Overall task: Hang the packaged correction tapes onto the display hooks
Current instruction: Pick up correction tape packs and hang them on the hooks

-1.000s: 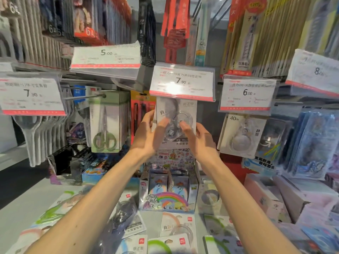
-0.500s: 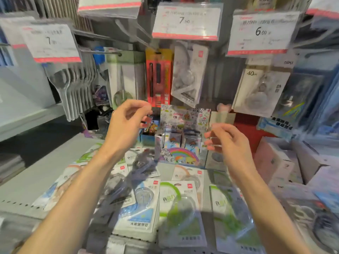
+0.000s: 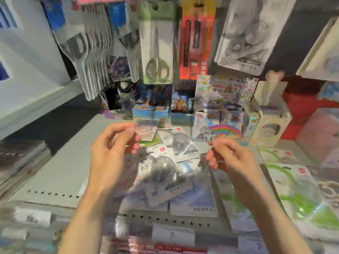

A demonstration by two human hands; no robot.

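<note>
Looking down at the shelf (image 3: 55, 173), I see loose correction tape packs (image 3: 161, 180) heaped just below both hands, more green-printed packs (image 3: 300, 195) lying to the right of that heap. Left hand (image 3: 111, 158) hovers over the heap, fingers (image 3: 126, 129) curled; the blur hides whether they pinch anything, so I cannot tell. Right hand (image 3: 233, 162): curled likewise, same uncertainty. One hung correction tape pack (image 3: 245, 33) dangles above the heap, right of the red pen card (image 3: 196, 39).

Handling estimate: packs are light, card-backed with a clear blister, stiff but bendable, glossy and prone to slide over one another. Best taken by the card's top edge near the hang hole, blister facing out.
</note>
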